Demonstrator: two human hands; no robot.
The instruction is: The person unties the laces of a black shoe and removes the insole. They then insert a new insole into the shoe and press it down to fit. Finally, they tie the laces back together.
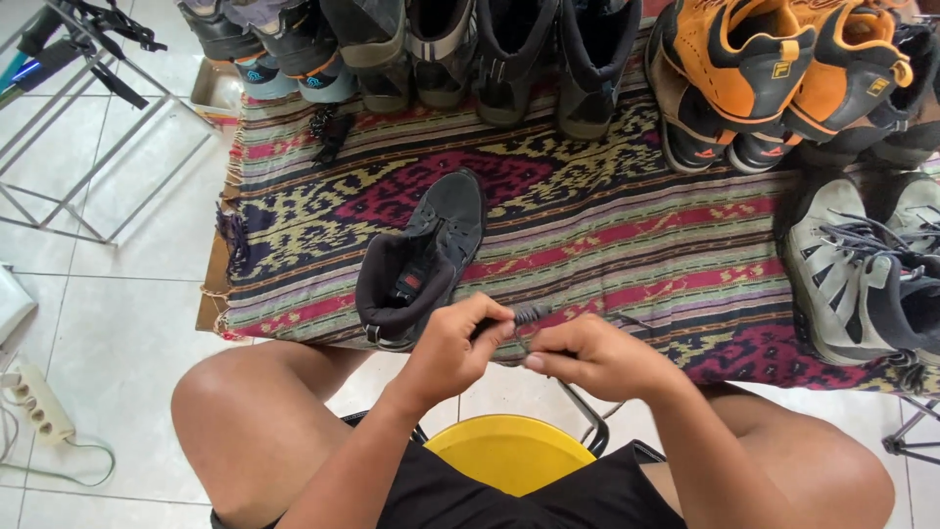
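Two hands: left hand [452, 345] and right hand [587, 355] meet just off the near edge of the tabletop [607, 230], fingertips close together.
Left hand: fingers curled and pinched on a dark lace [529, 315].
Right hand: fingers closed around the same lace, thumb tip toward the left hand.
Lace: short grey-black stretch showing between the two hands, above the near edge; where its ends run cannot be told.
Black shoe [426, 260]: high-top, lying on the cloth at the near-left part of the tabletop, toe toward the far edge, open collar toward the person, just beside the left hand; eyelets appear unlaced.
Cloth [607, 230]: woven, striped in red, purple, yellow-green, covering the tabletop; fringe along the left edge.
Far edge: row of dark shoes [509, 54], heels toward the viewer.
Far-right corner: orange shoes [774, 59] with black trim.
Right edge: grey shoes [862, 274] with loose laces.
Small black item [328, 132]: on the cloth near the far-left corner; kind cannot be told.
Yellow stool [509, 451]: round seat between the person's bare knees, under the hands.
Floor [108, 323]: white tiles; metal rack [78, 118] at far left, power strip [34, 402] at near left.
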